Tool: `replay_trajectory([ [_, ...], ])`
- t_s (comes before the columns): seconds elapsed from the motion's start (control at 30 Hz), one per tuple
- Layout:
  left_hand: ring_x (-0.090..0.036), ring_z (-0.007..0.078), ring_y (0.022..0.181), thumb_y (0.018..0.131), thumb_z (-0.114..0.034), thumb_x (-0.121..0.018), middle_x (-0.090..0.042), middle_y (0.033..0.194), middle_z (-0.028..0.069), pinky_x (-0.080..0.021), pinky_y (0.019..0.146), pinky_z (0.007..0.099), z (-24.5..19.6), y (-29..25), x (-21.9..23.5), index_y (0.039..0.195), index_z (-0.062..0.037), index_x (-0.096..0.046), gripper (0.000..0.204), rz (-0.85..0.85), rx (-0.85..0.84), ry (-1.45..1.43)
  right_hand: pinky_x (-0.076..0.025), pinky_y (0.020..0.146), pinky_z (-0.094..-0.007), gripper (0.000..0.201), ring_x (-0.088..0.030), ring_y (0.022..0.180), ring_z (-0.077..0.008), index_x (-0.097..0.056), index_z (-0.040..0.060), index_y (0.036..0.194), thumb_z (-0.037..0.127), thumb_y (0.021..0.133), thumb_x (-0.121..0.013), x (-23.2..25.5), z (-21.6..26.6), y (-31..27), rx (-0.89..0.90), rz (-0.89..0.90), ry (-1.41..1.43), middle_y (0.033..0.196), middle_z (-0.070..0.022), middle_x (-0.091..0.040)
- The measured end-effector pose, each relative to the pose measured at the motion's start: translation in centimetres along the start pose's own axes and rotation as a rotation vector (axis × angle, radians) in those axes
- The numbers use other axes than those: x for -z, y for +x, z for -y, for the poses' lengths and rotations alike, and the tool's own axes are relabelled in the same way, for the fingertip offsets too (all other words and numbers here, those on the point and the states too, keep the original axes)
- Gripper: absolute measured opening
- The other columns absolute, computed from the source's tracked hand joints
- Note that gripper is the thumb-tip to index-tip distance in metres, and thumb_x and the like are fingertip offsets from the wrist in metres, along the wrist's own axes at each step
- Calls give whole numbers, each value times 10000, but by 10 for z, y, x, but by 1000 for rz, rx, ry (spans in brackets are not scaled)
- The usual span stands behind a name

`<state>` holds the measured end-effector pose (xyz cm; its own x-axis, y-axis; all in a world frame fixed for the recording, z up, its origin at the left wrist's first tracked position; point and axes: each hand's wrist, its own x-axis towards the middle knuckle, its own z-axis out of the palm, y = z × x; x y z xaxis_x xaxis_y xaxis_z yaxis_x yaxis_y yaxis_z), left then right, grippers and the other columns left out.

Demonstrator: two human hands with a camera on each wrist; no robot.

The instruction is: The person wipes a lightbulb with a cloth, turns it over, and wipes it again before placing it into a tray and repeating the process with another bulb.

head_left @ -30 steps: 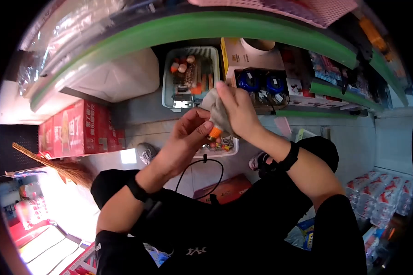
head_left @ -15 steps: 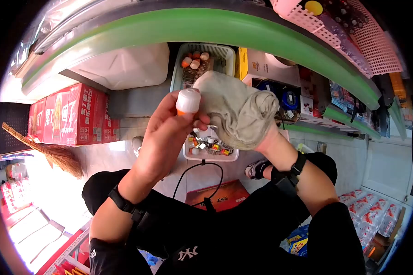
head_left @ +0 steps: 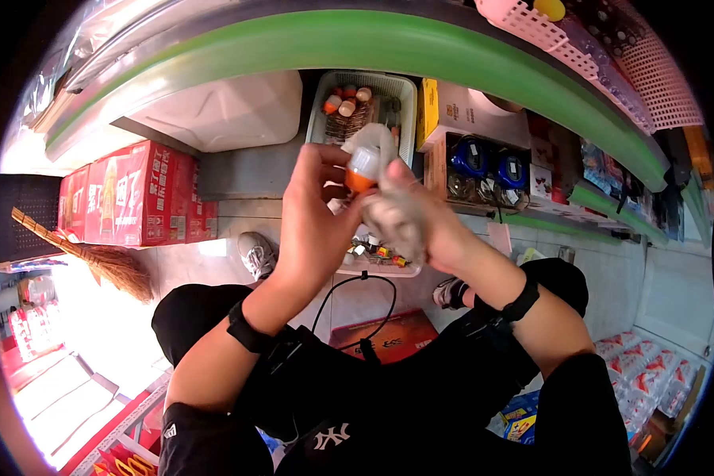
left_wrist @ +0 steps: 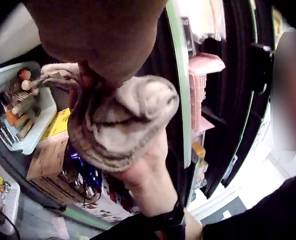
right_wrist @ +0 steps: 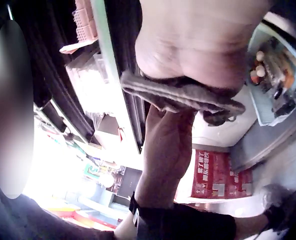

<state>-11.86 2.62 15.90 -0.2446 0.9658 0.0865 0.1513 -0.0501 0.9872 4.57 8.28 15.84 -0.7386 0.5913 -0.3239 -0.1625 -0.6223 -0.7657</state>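
In the head view my left hand point(head_left: 333, 178) pinches a small bulb point(head_left: 362, 166) with a white dome and an orange base, raised in front of the shelf. My right hand point(head_left: 397, 186) grips a grey cloth point(head_left: 390, 216) and presses it against the bulb from the right. In the left wrist view the cloth point(left_wrist: 123, 120) is bunched round the right hand's fingers. The right wrist view has the cloth point(right_wrist: 183, 97) hanging as a folded strip under the right hand, with the left forearm point(right_wrist: 168, 150) behind it.
A pale basket point(head_left: 401, 111) of orange and white parts sits on the shelf under a green edge point(head_left: 373, 44). Beside it stand a white jerrycan point(head_left: 222, 111) and boxes point(head_left: 460, 107). On the floor are a white tray point(head_left: 377, 268), red cartons point(head_left: 127, 198) and a broom point(head_left: 95, 258).
Half a second ago the left hand held the bulb up, clear of the cloth. The right hand has now brought the cloth against the bulb again, and both hands are slightly higher than a second ago.
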Motion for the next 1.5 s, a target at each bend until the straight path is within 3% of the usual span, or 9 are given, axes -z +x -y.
replay_trajectory([
  [0.07, -660, 213, 875, 828, 80, -727, -631, 1043, 130, -553, 753, 334, 2, -6, -5, 1131, -3, -497, 389, 18, -170, 148, -483, 978, -376, 705, -602, 1107, -247, -378, 9, 1401, 585, 1024, -528, -22, -7, -3, 294, -238, -396, 1201, -155, -597],
  [0.13, -654, 213, 884, 836, 85, -719, -633, 1021, 120, -545, 759, 336, 1, -10, -12, 1127, -2, -493, 379, 32, -145, 130, -482, 972, -386, 690, -608, 1108, -259, -388, -5, 1374, 569, 1023, -543, -8, -20, 6, 506, -261, -606, 1196, -164, -603],
  [0.23, -648, 182, 949, 830, 76, -739, -630, 1060, 110, -546, 790, 314, -10, -10, -17, 1127, -10, -492, 396, 63, 18, -61, -484, 952, -423, 666, -623, 1112, -342, -446, -28, 1328, 559, 1026, -535, 2, -12, 3, 513, -288, -759, 1168, -227, -612],
  [0.47, -660, 153, 994, 831, 111, -712, -632, 1128, 100, -574, 840, 300, -8, -13, -21, 1147, -16, -467, 420, 108, 61, -205, -497, 831, -494, 693, -637, 972, -489, -588, -27, 1181, 620, 1047, -380, 13, 2, -2, 654, -353, -1022, 1061, -278, -649],
  [0.77, -659, 159, 1100, 841, 148, -673, -602, 1199, 88, -592, 872, 277, -19, -10, -27, 1180, 7, -498, 406, 162, 137, -520, -502, 736, -486, 470, -646, 844, -457, -635, 0, 1052, 445, 1054, -485, 34, 5, -1, 1046, -438, -1156, 931, -217, -666],
  [0.93, -661, 146, 1076, 867, 128, -665, -637, 1170, 81, -578, 880, 277, -11, -12, -32, 1203, 20, -536, 376, 185, 170, -382, -489, 761, -472, 512, -606, 876, -451, -612, -42, 1044, 451, 1055, -475, 21, 11, -2, 888, -427, -1008, 967, -223, -604],
  [1.07, -666, 134, 1047, 888, 108, -656, -667, 1150, 78, -557, 916, 279, -11, -13, -33, 1203, 24, -555, 341, 209, 111, -259, -488, 707, -472, 503, -613, 823, -438, -617, -41, 1010, 437, 1059, -467, 18, 23, -10, 844, -393, -1169, 920, -209, -598],
  [1.33, -649, 127, 950, 1009, -75, -646, -691, 1084, 87, -541, 848, 275, -14, -5, -21, 1297, 32, -590, 313, 521, 395, -718, -527, 628, -448, 447, -675, 715, -415, -679, -24, 893, 338, 1057, -473, 38, 41, -18, 975, -296, -1161, 835, -209, -684],
  [1.5, -621, 117, 870, 1073, -205, -562, -685, 1031, 76, -518, 804, 260, -13, -3, -20, 1293, 17, -609, 316, 597, 557, -941, -520, 680, -405, 505, -691, 743, -345, -692, -28, 950, 389, 1071, -435, 47, 37, -18, 846, -234, -924, 857, -168, -691],
])
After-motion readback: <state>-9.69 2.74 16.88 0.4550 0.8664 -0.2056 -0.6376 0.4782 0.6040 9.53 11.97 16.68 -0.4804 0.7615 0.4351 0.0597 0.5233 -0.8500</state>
